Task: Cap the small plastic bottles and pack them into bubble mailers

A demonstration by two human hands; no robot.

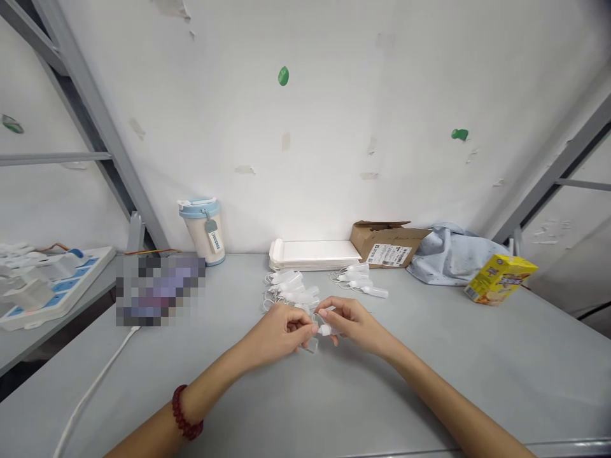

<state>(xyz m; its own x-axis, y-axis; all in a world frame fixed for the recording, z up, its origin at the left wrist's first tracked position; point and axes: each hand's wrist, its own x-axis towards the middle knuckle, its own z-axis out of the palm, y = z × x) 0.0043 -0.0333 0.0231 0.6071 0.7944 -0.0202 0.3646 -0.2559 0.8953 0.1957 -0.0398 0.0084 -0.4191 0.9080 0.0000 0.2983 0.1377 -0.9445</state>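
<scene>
Small white plastic bottle with a narrow capped tip (326, 330), in the right hand (353, 323), above a smooth grey tabletop (305, 407).
The right fingertips clamp it; the left hand (282, 334) is pinched together at its tip, on what I cannot tell. Just beyond lie similar white bottles with thin cord loops (296, 292); behind them sits a flat white stack (315, 253). A white wall (329, 108), marked with torn tape (286, 141) and green scraps (283, 76), rises between grey metal posts (96, 108).
</scene>
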